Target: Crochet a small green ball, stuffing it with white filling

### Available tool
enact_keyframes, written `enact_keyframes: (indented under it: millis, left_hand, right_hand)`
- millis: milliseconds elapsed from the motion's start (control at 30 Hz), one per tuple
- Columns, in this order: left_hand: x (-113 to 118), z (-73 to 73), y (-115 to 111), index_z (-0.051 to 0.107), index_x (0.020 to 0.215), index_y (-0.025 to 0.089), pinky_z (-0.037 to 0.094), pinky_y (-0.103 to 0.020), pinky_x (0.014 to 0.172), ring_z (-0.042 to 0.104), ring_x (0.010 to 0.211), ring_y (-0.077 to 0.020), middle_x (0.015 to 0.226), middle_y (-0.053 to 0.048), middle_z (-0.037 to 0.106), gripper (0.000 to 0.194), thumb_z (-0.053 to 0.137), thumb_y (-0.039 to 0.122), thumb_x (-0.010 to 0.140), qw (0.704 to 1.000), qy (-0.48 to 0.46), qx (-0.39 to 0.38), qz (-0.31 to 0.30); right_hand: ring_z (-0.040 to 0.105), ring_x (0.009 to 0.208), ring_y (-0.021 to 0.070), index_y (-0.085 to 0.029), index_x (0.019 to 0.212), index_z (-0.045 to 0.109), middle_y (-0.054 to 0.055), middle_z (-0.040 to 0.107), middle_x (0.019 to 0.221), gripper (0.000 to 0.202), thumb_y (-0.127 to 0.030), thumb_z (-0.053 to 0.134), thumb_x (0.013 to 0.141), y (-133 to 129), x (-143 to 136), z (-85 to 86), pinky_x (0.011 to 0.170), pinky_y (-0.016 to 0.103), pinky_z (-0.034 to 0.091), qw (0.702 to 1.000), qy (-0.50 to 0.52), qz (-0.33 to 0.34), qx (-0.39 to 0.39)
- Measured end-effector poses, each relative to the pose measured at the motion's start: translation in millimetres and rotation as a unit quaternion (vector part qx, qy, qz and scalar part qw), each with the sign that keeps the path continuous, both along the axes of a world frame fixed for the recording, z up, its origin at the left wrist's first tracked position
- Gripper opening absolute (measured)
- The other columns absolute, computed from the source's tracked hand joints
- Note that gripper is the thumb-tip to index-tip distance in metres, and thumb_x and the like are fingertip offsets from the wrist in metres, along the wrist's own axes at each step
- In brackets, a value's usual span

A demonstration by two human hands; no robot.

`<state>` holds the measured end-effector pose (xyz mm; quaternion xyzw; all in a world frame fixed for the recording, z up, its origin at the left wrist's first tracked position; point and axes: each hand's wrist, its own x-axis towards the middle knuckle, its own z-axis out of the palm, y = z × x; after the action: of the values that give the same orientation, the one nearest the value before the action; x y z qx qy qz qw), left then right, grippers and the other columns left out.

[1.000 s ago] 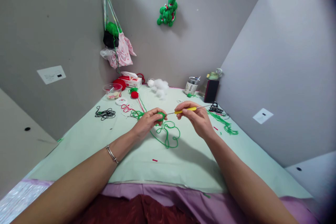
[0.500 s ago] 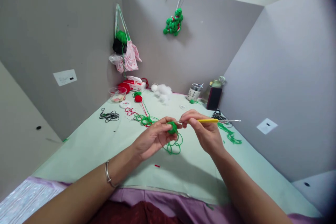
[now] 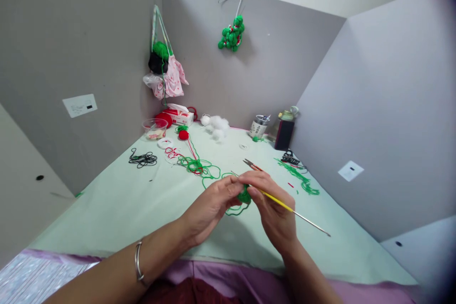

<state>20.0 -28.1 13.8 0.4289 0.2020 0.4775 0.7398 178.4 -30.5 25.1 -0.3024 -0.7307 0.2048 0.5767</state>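
Note:
Pinched in the fingers of my left hand (image 3: 210,206) is a small green crocheted piece (image 3: 244,195), partly covered by both hands. My right hand (image 3: 276,209) is closed around a crochet hook with a yellow grip (image 3: 278,200). Its bare metal end slopes down to the right, past the hand; the working tip is hidden at the piece. Fingertips of both hands meet around the green work. Loops of green yarn (image 3: 237,211) hang below and behind it. Just beyond my right hand, pointed metal blades (image 3: 250,165) lie on the table, the rest covered.
Tangled green yarn (image 3: 195,165), a red yarn ball (image 3: 183,135) and black cord (image 3: 142,158) lie to the left. White stuffing (image 3: 218,126) sits at the back. Cut green strands (image 3: 299,178), a can (image 3: 259,127) and a dark phone-like slab (image 3: 284,135) are right.
Both hands have come closer together and lower, covering more of the green piece. The hook has turned from nearly level to sloping down rightward. The blades have come into view.

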Motion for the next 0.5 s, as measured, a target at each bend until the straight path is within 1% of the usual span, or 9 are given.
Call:
enact_keyframes:
  millis: [67, 133, 167, 200, 233, 300, 367, 433, 500]
  left_hand:
    - [-4.0, -1.0, -2.3, 0.072, 0.1, 0.019, 0.042, -0.039, 0.1, 0.061, 0.1, -0.0231, 0.095, -0.006, 0.07, 0.04, 0.054, 0.055, 0.101, 0.996, 0.062, 0.054, -0.016]
    - [-13.7, 0.5, -3.4, 0.071, 0.093, 0.019, 0.042, -0.04, 0.099, 0.06, 0.089, -0.022, 0.079, -0.004, 0.067, 0.05, 0.039, 0.055, 0.106, 0.981, 0.152, 0.12, -0.032]
    - [-20.2, 2.0, -3.4, 0.07, 0.085, 0.019, 0.044, -0.038, 0.094, 0.058, 0.081, -0.0206, 0.07, -0.002, 0.063, 0.051, 0.041, 0.055, 0.105, 0.967, 0.205, 0.151, -0.032]
    - [-27.2, 3.8, -3.2, 0.069, 0.077, 0.019, 0.044, -0.036, 0.089, 0.054, 0.074, -0.0188, 0.067, 0.0, 0.058, 0.045, 0.052, 0.053, 0.101, 0.959, 0.232, 0.163, -0.029]
    - [-34.2, 6.0, -3.0, 0.068, 0.072, 0.019, 0.043, -0.034, 0.089, 0.051, 0.076, -0.0176, 0.071, 0.001, 0.056, 0.04, 0.06, 0.048, 0.099, 0.951, 0.254, 0.176, 0.007]
    - [-45.9, 11.6, -3.4, 0.068, 0.067, 0.019, 0.042, -0.032, 0.093, 0.053, 0.085, -0.0181, 0.08, -0.001, 0.057, 0.037, 0.066, 0.041, 0.096, 0.927, 0.274, 0.225, 0.125]
    - [-52.0, 19.6, -6.1, 0.07, 0.068, 0.019, 0.044, -0.029, 0.094, 0.057, 0.1, -0.0184, 0.101, -0.004, 0.064, 0.036, 0.066, 0.038, 0.098, 0.936, 0.215, 0.221, 0.17]
    - [-51.2, 30.7, -11.3, 0.066, 0.065, 0.017, 0.052, -0.024, 0.082, 0.061, 0.104, -0.0181, 0.113, -0.005, 0.068, 0.04, 0.064, 0.038, 0.099, 0.978, 0.084, 0.151, 0.115]
    - [-45.0, 43.8, -16.7, 0.058, 0.061, 0.017, 0.054, -0.021, 0.064, 0.067, 0.091, -0.0167, 0.088, -0.004, 0.066, 0.043, 0.063, 0.036, 0.1, 0.997, -0.049, 0.055, 0.024]
  right_hand:
    - [0.071, 0.09, 0.0227, -0.032, 0.106, 0.083, 0.006, 0.077, 0.097, 0.019, -0.027, 0.066, 0.099, -3.5, -2.5, -6.4, 0.076, 0.035, 0.058, 0.999, 0.036, -0.029, -0.013]
    - [0.072, 0.088, 0.0201, -0.031, 0.103, 0.082, 0.005, 0.076, 0.096, 0.017, -0.027, 0.066, 0.1, -5.7, -3.8, -11.9, 0.075, 0.032, 0.057, 0.995, 0.078, -0.05, -0.035]
    - [0.072, 0.086, 0.0189, -0.03, 0.102, 0.082, 0.004, 0.075, 0.096, 0.016, -0.028, 0.066, 0.1, -6.3, -4.0, -14.8, 0.075, 0.032, 0.057, 0.992, 0.102, -0.055, -0.05]
    - [0.072, 0.084, 0.0178, -0.029, 0.102, 0.082, 0.004, 0.074, 0.096, 0.015, -0.029, 0.066, 0.1, -6.4, -4.3, -18.0, 0.075, 0.031, 0.057, 0.988, 0.128, -0.055, -0.068]
    - [0.071, 0.081, 0.0166, -0.029, 0.102, 0.081, 0.003, 0.073, 0.097, 0.015, -0.031, 0.066, 0.1, -6.2, -4.8, -21.3, 0.073, 0.03, 0.057, 0.983, 0.155, -0.053, -0.088]
    - [0.07, 0.078, 0.0148, -0.029, 0.102, 0.081, 0.002, 0.071, 0.097, 0.015, -0.033, 0.067, 0.1, -5.4, -7.3, -28.2, 0.069, 0.028, 0.056, 0.971, 0.198, -0.047, -0.124]
    - [0.068, 0.079, 0.014, -0.029, 0.102, 0.081, 0.002, 0.07, 0.097, 0.014, -0.034, 0.069, 0.099, -5.0, -12.3, -33.9, 0.068, 0.027, 0.054, 0.963, 0.222, -0.037, -0.148]
    - [0.068, 0.084, 0.0143, -0.028, 0.1, 0.082, 0.002, 0.071, 0.098, 0.013, -0.034, 0.07, 0.097, -5.9, -19.7, -37.0, 0.071, 0.026, 0.053, 0.961, 0.223, -0.024, -0.16]
    - [0.067, 0.089, 0.0157, -0.027, 0.099, 0.082, 0.003, 0.071, 0.098, 0.013, -0.033, 0.071, 0.097, -8.2, -28.2, -37.8, 0.073, 0.027, 0.052, 0.964, 0.21, -0.012, -0.164]
